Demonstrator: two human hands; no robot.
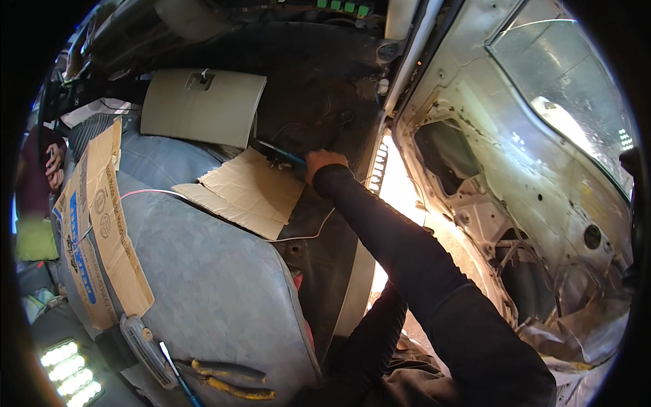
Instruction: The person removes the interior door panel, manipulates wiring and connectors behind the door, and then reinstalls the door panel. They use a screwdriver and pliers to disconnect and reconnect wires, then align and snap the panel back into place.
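My right hand (327,163) is closed around the handle of a blue-handled screwdriver (289,156). Its thin shaft points left, toward the lower right corner of a beige glove box lid (203,108). Just below the screwdriver, a torn piece of cardboard (254,186) lies at the front edge of a grey cloth car seat (203,258). A dark sleeve, apparently my left forearm (369,332), passes under my right arm; the left hand is hidden. A thin pale wire (315,234) runs from the cardboard toward my right sleeve.
Pliers with yellow handles (234,381), another screwdriver (178,373) and a grey plastic part (146,349) lie on the seat. Printed cardboard (112,230) covers its left side. A lit lamp (71,373) stands lower left. A stripped car door (488,169) is right; another person's hand (54,166) shows far left.
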